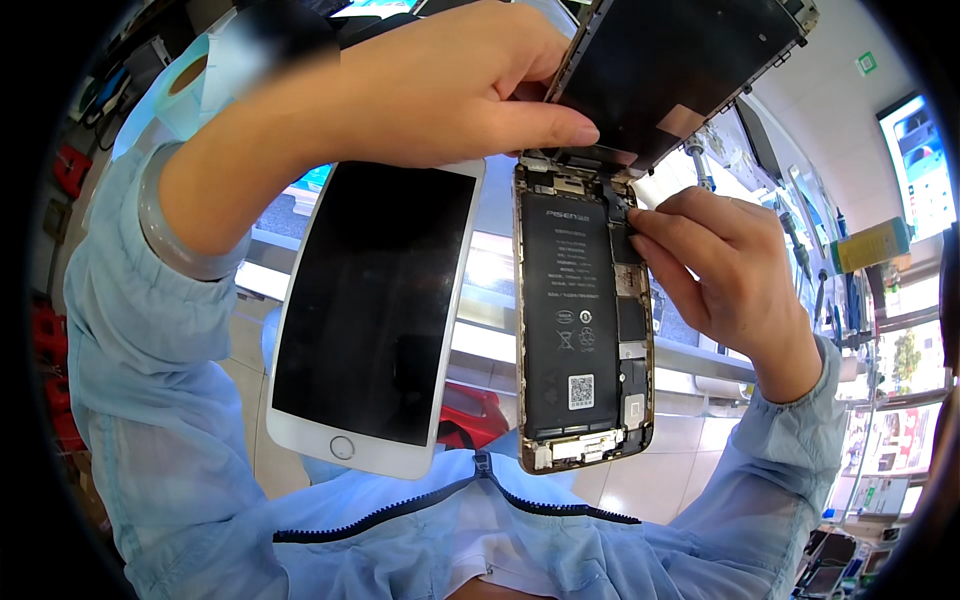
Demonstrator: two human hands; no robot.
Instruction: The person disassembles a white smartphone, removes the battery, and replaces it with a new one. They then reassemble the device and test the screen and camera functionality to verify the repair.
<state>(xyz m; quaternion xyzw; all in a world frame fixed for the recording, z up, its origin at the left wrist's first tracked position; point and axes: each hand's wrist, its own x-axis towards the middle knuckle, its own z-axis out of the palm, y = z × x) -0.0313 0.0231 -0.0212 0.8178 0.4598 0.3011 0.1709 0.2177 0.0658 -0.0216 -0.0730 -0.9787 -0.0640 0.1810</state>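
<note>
An opened phone shows its black battery and the circuit parts along its right side. Its screen panel stands raised at the far end, meeting the body near its top edge. My left hand is closed on that panel, thumb on its inner face and the other fingers mostly hidden. My right hand has its fingertips pinched together at the body's upper right edge, over the inner parts. Whatever lies between those fingertips is hidden. To the left, below my left wrist, is a white phone with a dark screen and a round home button.
A counter edge runs behind both phones. Screwdriver-like tools and a yellow-green bottle stand at the right. A tape roll is at far left, with red stools below. A lit screen hangs far right.
</note>
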